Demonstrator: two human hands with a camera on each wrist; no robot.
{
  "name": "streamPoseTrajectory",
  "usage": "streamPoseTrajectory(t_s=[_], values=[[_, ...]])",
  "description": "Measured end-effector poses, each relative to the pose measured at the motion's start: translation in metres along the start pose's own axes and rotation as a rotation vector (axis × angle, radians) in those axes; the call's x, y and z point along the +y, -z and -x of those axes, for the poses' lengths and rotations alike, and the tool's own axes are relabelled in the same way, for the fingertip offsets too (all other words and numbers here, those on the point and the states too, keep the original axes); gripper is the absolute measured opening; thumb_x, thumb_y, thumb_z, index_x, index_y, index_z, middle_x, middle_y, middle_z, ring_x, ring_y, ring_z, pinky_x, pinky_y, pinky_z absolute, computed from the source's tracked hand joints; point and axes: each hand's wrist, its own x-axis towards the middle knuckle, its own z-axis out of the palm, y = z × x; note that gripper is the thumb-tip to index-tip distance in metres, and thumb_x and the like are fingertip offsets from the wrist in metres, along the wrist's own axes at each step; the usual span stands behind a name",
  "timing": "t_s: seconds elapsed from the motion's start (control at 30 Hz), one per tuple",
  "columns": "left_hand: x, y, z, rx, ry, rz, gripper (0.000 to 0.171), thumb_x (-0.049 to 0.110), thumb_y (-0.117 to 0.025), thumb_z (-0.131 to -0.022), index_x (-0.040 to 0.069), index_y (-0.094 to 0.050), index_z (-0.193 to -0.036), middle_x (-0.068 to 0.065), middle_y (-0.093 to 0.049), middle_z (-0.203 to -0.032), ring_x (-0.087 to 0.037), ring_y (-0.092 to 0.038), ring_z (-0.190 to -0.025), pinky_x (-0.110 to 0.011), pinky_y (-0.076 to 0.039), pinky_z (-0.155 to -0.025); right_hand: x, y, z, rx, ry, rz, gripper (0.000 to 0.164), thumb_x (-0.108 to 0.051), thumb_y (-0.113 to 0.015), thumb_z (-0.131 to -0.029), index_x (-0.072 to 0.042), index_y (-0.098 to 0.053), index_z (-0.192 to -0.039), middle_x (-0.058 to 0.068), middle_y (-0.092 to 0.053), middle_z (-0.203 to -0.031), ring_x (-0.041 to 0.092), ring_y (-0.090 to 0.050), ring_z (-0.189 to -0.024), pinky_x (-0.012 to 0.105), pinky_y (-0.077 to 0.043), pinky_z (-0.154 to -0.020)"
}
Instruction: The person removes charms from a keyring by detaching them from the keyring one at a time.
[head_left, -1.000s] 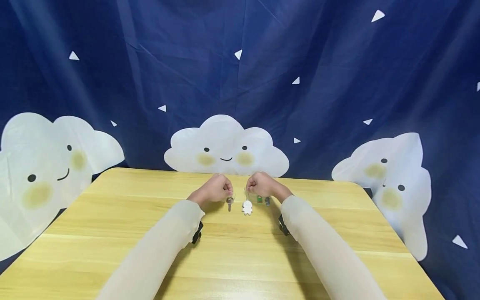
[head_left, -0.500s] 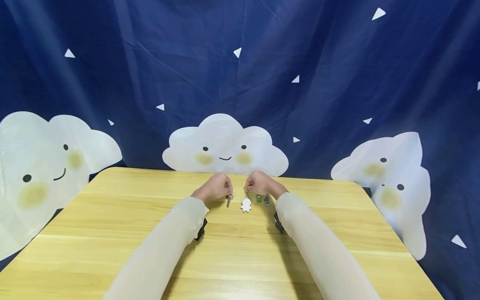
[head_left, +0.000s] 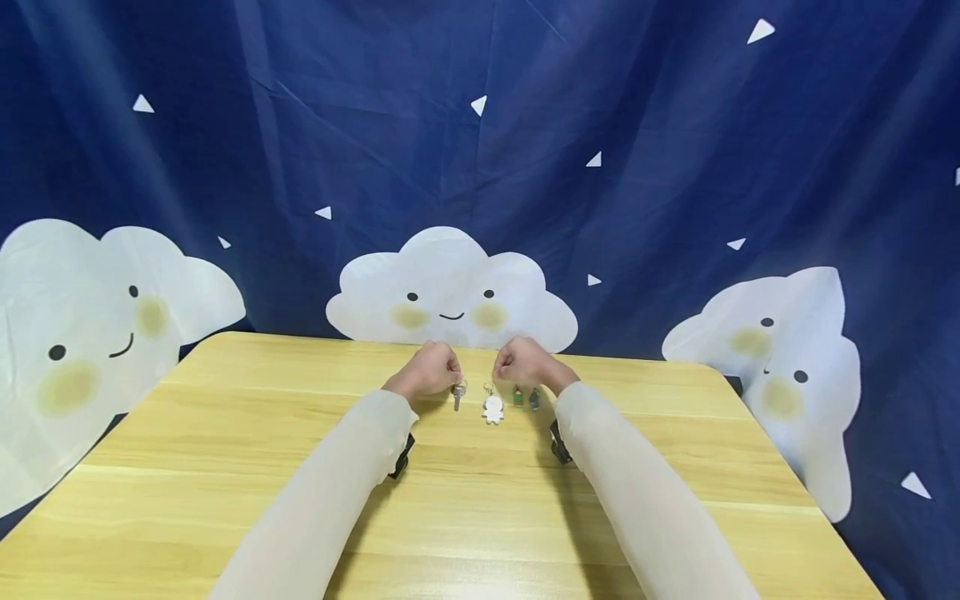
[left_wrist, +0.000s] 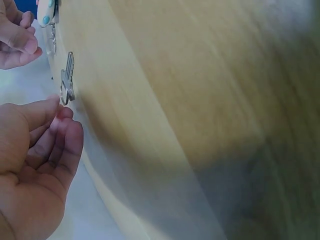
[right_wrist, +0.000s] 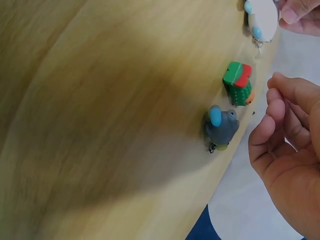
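Note:
Near the table's far edge my left hand [head_left: 431, 369] is bent down, fingertips right at the ring of a small metal key [head_left: 457, 398]. In the left wrist view the key [left_wrist: 68, 77] lies beside my thumb; whether I still pinch its ring I cannot tell. My right hand [head_left: 521, 364] hovers above a white figure-shaped keychain [head_left: 492, 408], its fingers loosely bent around nothing. The right wrist view shows a green and red charm [right_wrist: 237, 82] and a grey figure charm with a blue ear-like part [right_wrist: 222, 125] beside that hand.
A light wooden table [head_left: 465, 508] bears everything, with its far edge just beyond my hands. Behind it hangs a dark blue curtain [head_left: 405, 125] printed with white smiling clouds. Black wrist cameras sit under both sleeves.
The white keychain's ring has left my right fingers and now lies on the table. My left hand has shifted slightly left and away from me, the key with it.

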Motion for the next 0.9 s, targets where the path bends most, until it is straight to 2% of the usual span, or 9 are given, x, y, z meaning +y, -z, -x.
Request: streamPoseTrajectory(t_s=[0.3,0.37,0.53,0.63,0.8,0.9], values=[[0.01,0.015,0.003,-0.026,-0.019,0.069,0.013,0.002,-0.066,-0.094,0.003,-0.079,-0.092,-0.005,-0.076,-0.098,-0.024,-0.069,-0.102,-0.045,-0.053,-0.101,0.003,0.016,0.011,0.062,-0.008,-0.02,0.009,-0.007,-0.072,-0.093,-0.003,-0.079,-0.088,0.0,-0.076,-0.084,0.014,-0.066,-0.084,0.034,-0.056,-0.087],[0.013,0.018,0.004,-0.017,-0.025,0.07,0.013,0.004,-0.066,-0.096,0.004,-0.079,-0.094,-0.005,-0.076,-0.096,-0.022,-0.069,-0.097,-0.044,-0.054,-0.098,0.001,0.019,0.014,0.076,-0.001,-0.028,0.01,-0.008,-0.071,-0.094,-0.003,-0.079,-0.089,-0.001,-0.075,-0.083,0.012,-0.064,-0.081,0.035,-0.055,-0.087],[0.019,0.022,0.009,0.02,-0.062,0.03,0.018,0.01,-0.066,-0.099,0.003,-0.078,-0.089,-0.002,-0.072,-0.081,-0.015,-0.061,-0.072,-0.038,-0.054,-0.085,-0.01,0.03,0.027,0.095,0.03,-0.043,0.012,-0.011,-0.069,-0.097,-0.005,-0.078,-0.092,-0.001,-0.076,-0.084,0.01,-0.061,-0.076,0.036,-0.053,-0.084],[0.026,0.025,0.017,0.053,-0.077,0.017,0.02,0.013,-0.064,-0.1,0.004,-0.078,-0.088,-0.001,-0.069,-0.075,-0.014,-0.057,-0.066,-0.038,-0.053,-0.081,-0.019,0.035,0.038,0.123,0.047,-0.041,0.012,-0.014,-0.069,-0.099,-0.009,-0.078,-0.093,0.001,-0.075,-0.085,0.01,-0.061,-0.072,0.035,-0.053,-0.079],[0.035,0.031,0.036,0.14,-0.095,0.015,0.016,0.015,-0.065,-0.1,0.005,-0.077,-0.094,0.002,-0.069,-0.079,-0.013,-0.06,-0.071,-0.036,-0.054,-0.079,-0.034,0.041,0.058,0.177,0.102,0.015,0.013,-0.015,-0.065,-0.101,-0.007,-0.076,-0.099,0.001,-0.07,-0.078,0.01,-0.056,-0.066,0.033,-0.052,-0.073],[0.039,0.034,0.051,0.177,-0.094,0.002,0.015,0.015,-0.065,-0.1,0.006,-0.077,-0.098,0.001,-0.07,-0.082,-0.015,-0.061,-0.076,-0.035,-0.054,-0.078,-0.042,0.041,0.07,0.207,0.128,0.074,0.015,-0.016,-0.064,-0.101,-0.006,-0.075,-0.103,-0.001,-0.068,-0.079,0.011,-0.058,-0.069,0.034,-0.053,-0.072]])
